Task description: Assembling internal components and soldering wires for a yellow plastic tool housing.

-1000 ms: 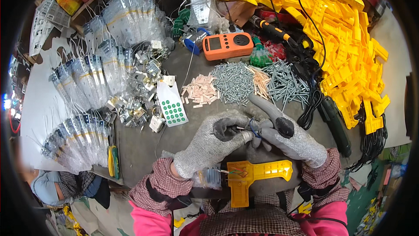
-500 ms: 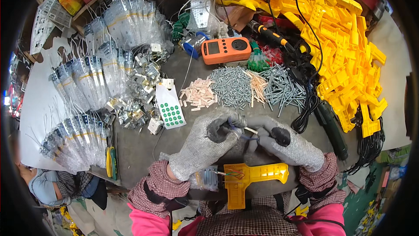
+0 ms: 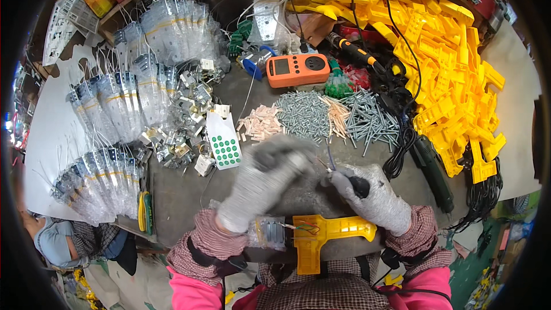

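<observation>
Blurred with motion at centre-left, the gloved left hand [image 3: 261, 186], raised over the bench [image 3: 183, 195] with fingers [image 3: 287, 158] curled loosely, contents impossible to tell; just right, gloved right hand [image 3: 370, 195], fingers [image 3: 338, 179] wrapped tight around a dark-handled screwdriver [image 3: 359, 185], thin shaft poking up-left past the fingertips toward the left hand; below both, near the bench edge, a yellow T-shaped plastic part [image 3: 327, 232] with coloured wires at its left end; half a second earlier, both hands joined at the tool tip, now left hand lifted apart.
</observation>
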`<move>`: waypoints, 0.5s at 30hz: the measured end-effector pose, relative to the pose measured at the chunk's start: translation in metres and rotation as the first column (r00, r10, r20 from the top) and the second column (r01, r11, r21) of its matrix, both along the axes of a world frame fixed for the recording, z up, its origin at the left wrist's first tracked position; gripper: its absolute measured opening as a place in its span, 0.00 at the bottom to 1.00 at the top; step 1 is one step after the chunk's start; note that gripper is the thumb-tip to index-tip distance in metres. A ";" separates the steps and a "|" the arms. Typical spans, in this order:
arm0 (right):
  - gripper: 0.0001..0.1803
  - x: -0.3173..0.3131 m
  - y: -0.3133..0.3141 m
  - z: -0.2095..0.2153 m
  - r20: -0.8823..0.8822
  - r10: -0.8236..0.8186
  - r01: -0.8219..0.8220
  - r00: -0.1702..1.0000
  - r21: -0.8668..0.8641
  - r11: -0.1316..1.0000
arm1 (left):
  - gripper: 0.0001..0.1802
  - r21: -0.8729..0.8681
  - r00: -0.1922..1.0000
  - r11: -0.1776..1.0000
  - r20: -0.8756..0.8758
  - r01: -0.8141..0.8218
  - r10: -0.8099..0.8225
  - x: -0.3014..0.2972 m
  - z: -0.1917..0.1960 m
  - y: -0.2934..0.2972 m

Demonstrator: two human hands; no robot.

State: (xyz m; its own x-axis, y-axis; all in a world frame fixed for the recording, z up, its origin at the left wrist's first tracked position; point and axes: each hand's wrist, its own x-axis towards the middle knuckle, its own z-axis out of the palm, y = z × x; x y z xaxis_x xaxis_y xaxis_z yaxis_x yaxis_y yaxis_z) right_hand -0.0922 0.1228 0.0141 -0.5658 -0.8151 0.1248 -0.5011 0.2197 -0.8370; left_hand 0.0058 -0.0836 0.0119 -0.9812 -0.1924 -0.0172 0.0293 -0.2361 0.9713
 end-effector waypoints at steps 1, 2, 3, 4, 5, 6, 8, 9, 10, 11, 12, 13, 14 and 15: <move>0.10 -0.001 -0.001 0.003 -0.003 0.001 -0.001 1.000 -0.002 1.000 | 0.10 -0.021 0.991 0.991 -0.019 -0.129 0.129 -0.003 0.007 -0.010; 0.11 -0.002 -0.002 0.008 0.133 0.014 -0.024 0.991 0.075 0.997 | 0.09 -0.003 0.992 0.992 -0.004 -0.123 0.123 -0.003 0.009 -0.008; 0.12 -0.003 -0.003 0.011 0.268 0.016 -0.057 0.963 0.149 0.987 | 0.08 0.015 0.993 0.993 0.012 -0.118 0.117 -0.004 0.008 -0.004; 0.12 -0.003 -0.004 0.011 0.266 0.024 -0.065 0.964 0.147 0.987 | 0.08 -0.091 0.999 0.995 -0.014 0.045 -0.046 -0.002 0.001 0.002; 0.14 -0.004 -0.005 0.010 0.247 0.086 -0.122 0.965 0.133 0.984 | 0.08 -0.198 0.978 0.959 -0.020 0.202 -0.210 -0.001 -0.003 0.006; 0.16 -0.003 -0.006 0.011 0.227 0.148 -0.179 0.963 0.120 0.977 | 0.10 -0.280 0.972 0.942 -0.086 0.186 -0.218 0.003 -0.003 0.004; 0.16 -0.005 0.000 0.013 0.288 0.117 -0.156 0.950 0.118 0.981 | 0.08 -0.210 0.997 0.974 -0.005 0.080 -0.083 0.002 0.013 -0.018; 0.16 -0.004 0.002 0.014 0.349 0.090 -0.135 0.933 0.108 0.985 | 0.07 -0.158 0.995 0.987 0.089 -0.035 0.050 0.003 0.017 -0.025; 0.16 -0.002 -0.001 0.011 0.350 0.108 -0.152 0.931 0.102 0.983 | 0.07 -0.148 0.993 0.987 0.086 -0.069 0.083 0.008 0.014 -0.016; 0.15 0.001 -0.003 0.006 0.257 0.143 -0.164 0.956 0.064 0.984 | 0.09 -0.288 0.982 0.940 0.094 0.182 -0.161 0.010 0.011 -0.015; 0.14 0.005 -0.005 0.004 0.161 0.175 -0.181 0.971 0.025 0.983 | 0.10 -0.551 0.992 0.833 -0.064 0.052 -0.105 0.009 -0.004 -0.007; 0.14 0.006 -0.002 0.005 0.162 0.192 -0.199 0.968 0.030 0.979 | 0.11 -0.744 0.970 0.658 -0.226 -0.114 -0.088 0.011 -0.018 0.005; 0.12 0.003 0.001 0.003 0.192 0.206 -0.207 0.960 -0.017 0.978 | 0.11 -0.706 0.982 0.704 -0.178 -0.078 -0.069 0.014 -0.006 0.008; 0.11 -0.001 0.003 0.002 0.223 0.222 -0.213 0.949 -0.065 0.975 | 0.17 -0.570 0.958 0.794 -0.283 -0.212 0.052 0.017 0.010 0.015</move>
State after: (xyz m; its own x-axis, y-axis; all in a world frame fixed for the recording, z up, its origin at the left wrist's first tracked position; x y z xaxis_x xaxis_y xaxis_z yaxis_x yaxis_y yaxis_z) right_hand -0.0936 0.1262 0.0163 -0.3923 -0.9186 0.0481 -0.3286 0.0911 -0.9401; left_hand 0.0226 -0.0684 0.0219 -0.9022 -0.2141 0.3743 0.2677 0.4026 0.8754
